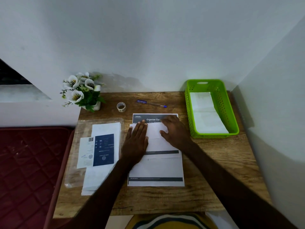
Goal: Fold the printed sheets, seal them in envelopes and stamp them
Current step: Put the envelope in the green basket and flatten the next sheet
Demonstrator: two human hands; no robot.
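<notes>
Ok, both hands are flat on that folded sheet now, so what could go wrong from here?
1. The folded sheet lies on a stack of printed sheets; pressing with the left hand and right hand may shift the stack and skew the crease.
2. The envelopes overhang the desk edge at left; a forearm brushing them might knock them off.

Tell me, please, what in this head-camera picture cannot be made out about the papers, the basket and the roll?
- Head view: the top printed sheet has its heading partly covered by the right hand; its small text is blurred.
- The folded paper lies partly under the left hand.
- The papers in the green basket: count and print unreadable.
- The small roll: tape or stamps, too small to tell.
</notes>
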